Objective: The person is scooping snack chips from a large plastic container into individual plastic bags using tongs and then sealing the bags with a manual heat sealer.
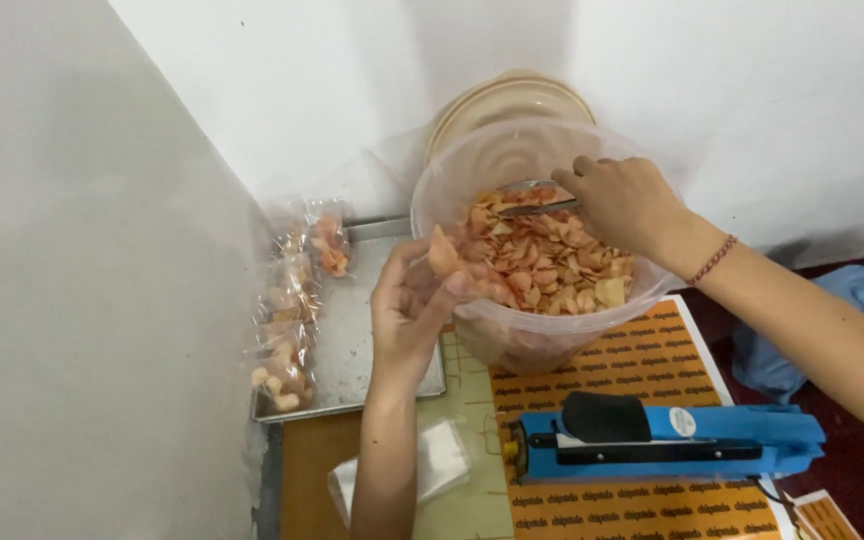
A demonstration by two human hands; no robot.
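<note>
A: We see the step in hand as portioning. Our right hand (620,200) reaches into the clear plastic tub (542,330), its fingers closed around metal tongs (534,198) whose tips rest just above the heap of orange-pink crackers (547,262).

B: And our left hand (407,310)? Its fingers are half curled at the tub's near rim, thumb and forefinger pinching what looks like a single cracker (443,252). We cannot tell whether a thin bag is also held there; nothing clear shows against the palm.

A: Agreed. To the left of that hand lies a metal tray (372,330) with a row of filled clear packets (287,320) along its far edge. Below the wrist, small empty bags (440,460) lie on the table (302,460).

B: Nearer us than both hands sits the blue heat sealer (667,440), on orange printed sheets (642,365). A stack of cream plates (512,105) leans behind the tub.

A: In our judgement, the next move calls for a steady closing of the tongs on a modest portion, gently enough not to crush brittle crackers, and an open bag held ready under the left fingers.
</note>
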